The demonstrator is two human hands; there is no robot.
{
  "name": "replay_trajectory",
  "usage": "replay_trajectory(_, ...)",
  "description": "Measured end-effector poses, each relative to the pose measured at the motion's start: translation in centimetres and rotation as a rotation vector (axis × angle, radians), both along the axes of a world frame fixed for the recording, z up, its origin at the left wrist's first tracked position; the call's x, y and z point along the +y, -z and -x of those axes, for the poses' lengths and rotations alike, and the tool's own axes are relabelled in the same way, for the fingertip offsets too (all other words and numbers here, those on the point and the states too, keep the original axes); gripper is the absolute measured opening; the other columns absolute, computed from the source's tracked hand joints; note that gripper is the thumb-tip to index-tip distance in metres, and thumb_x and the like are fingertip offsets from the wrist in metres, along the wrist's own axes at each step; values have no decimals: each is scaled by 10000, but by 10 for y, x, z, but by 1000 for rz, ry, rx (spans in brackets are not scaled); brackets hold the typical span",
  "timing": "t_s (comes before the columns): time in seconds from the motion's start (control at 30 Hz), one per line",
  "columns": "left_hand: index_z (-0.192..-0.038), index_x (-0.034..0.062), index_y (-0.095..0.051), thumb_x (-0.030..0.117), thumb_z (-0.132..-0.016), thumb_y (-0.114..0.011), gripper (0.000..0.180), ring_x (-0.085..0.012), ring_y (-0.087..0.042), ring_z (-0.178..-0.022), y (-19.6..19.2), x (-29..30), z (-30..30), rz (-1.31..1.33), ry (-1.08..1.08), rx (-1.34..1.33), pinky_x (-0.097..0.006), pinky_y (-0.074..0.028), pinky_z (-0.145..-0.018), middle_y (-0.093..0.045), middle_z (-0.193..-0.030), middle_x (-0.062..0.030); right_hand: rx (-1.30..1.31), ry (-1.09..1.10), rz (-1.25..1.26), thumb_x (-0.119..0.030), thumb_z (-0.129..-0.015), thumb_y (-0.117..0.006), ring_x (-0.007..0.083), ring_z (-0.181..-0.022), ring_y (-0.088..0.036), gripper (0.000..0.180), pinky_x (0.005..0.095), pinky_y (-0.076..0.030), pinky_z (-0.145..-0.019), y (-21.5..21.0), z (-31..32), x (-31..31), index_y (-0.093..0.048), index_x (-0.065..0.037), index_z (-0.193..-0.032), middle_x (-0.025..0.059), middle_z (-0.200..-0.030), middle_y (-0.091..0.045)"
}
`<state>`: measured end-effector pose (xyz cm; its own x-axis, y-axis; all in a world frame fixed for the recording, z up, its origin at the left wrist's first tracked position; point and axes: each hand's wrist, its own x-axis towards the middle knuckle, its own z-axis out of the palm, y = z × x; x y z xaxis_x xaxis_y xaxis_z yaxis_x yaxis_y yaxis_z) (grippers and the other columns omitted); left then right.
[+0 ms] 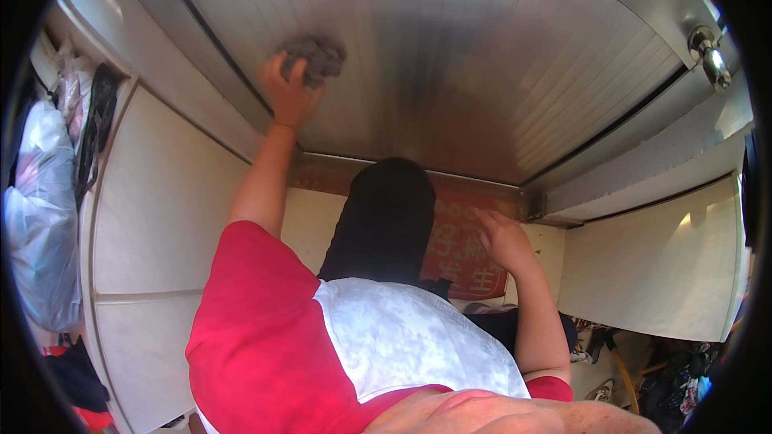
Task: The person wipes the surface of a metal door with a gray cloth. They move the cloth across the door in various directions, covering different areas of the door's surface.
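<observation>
My left hand (293, 95) is stretched up and forward, its fingers wrapped round a crumpled grey cloth (318, 59). The cloth is pressed to the left part of a shiny metal door (450, 72) with fine vertical ribs. My right hand (505, 239) hangs lower, in front of my body on the right. Its fingers are loosely stretched and hold nothing. Below it, a red doormat (466, 261) with pale printed characters lies on the floor, partly hidden by my dark-clothed leg.
A shiny door handle (709, 58) sticks out at the upper right. Pale cabinet panels stand on the left (153, 193) and right (655, 273). Filled plastic bags (44, 217) hang at the far left. Shoes (601, 391) and clutter lie at the lower right.
</observation>
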<state>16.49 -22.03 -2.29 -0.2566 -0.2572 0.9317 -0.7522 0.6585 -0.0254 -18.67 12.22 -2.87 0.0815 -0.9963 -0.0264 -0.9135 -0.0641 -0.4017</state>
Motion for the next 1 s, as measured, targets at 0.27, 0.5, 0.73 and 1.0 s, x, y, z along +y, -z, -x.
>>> replay_trajectory(0.27, -1275, 115, -470, -2, -720, -675, 603, -403, -344, -1248, 9, -3, -1, -203, -38, 156, -505, -270, -1039, -377, -1324, -196, 48, -20, -53, -128, -813, -616, 344, -1057, -592, 458, 431, -476, -907, 10, -6, -10, -560, -76, -1264, 178, -1216, -591)
replay_trajectory(0.5, -1274, 118, -486, 62, -745, -663, 560, -421, -356, -1230, -113, -45, -37, 174, -176, 239, -535, -284, -1021, -409, -1275, -218, 33, -61, 6, -134, -810, -623, 339, -1039, -597, 447, 426, -481, -894, 15, -7, -15, -567, -74, -1249, 162, -1181, -600)
replay_trajectory(0.73, -1223, 77, -492, 127, -794, -583, 442, -409, -386, -1143, -192, -72, -70, 470, -279, 256, -526, -284, -983, -428, -1213, -231, 62, -60, 15, -123, -800, -630, 334, -1003, -607, 439, 439, -492, -854, 15, -12, -12, -575, -82, -1234, 155, -1177, -591)
replay_trajectory(1.0, -1215, 119, -489, 88, -752, -656, 493, -424, -409, -1151, -82, -63, -70, 220, -299, 229, -528, -330, -982, -413, -1241, -238, 102, -61, 18, -110, -787, -631, 329, -931, -620, 446, 430, -498, -820, 19, -16, -6, -584, -85, -1230, 149, -1016, -627)
